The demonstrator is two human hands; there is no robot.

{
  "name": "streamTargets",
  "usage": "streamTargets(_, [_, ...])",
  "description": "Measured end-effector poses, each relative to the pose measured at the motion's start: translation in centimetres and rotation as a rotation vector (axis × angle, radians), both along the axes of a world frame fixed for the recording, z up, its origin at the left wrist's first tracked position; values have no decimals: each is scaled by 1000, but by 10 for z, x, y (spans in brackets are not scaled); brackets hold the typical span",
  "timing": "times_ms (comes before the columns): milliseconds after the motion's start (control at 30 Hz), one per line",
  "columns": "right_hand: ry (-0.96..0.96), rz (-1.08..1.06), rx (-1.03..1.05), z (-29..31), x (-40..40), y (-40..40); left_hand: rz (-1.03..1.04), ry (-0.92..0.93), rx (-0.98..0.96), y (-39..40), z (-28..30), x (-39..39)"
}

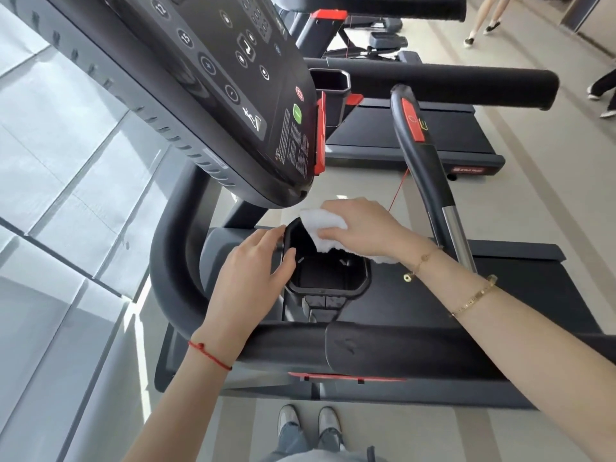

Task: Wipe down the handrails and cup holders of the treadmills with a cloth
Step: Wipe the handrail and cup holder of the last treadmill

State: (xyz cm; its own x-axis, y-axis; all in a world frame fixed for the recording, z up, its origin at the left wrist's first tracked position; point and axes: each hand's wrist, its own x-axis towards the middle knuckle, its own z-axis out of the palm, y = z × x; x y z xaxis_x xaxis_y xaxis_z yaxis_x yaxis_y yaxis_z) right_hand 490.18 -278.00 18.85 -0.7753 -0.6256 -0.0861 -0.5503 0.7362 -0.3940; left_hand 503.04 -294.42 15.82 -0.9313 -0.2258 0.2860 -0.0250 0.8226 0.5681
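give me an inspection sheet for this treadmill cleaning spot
surface: black cup holder below the console, open and looking empty.
job's things: white cloth at the cup holder's far rim; padded handrail crosses in front.
clutter: nothing seen.
grips: right hand holds the cloth; left hand steadies the holder's near-left rim, thumb over the edge.
cables: red safety cord hangs by the inner handle.
surroundings: second treadmill beyond; window glass on the left; other people's legs at the top right.
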Motion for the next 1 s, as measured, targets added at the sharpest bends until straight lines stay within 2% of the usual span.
streamTargets(67, [-43, -30, -46, 0, 1, 2, -2, 7, -6, -1, -1, 0])
streamTargets(200, [-220, -281, -210, -4, 33, 26, -21, 3, -8, -2, -3, -1])
streamTargets(333, [-362, -378, -313, -18, 74, 38, -28, 13, -2, -1, -3, -2])
streamTargets(400, [-374, -399, -317, -18, 75, 34, -26, 9, -20, 0, -3, -1])
streamTargets(500, [-287, -415, -304, -8, 58, 22, -28, -11, -34, 1, 0, 1])
streamTargets(567, [-215, -359, -276, -2, 48, 21, -33, -25, -41, 1, 2, 4])
streamTargets(833, [-168, -44, -261, 3, 78, 78, -76, -27, -2, -1, 3, 24])
streamTargets(1000, [-54, 235, -9, 7, 99, 56, -74, 11, 53, 0, 2, 38])
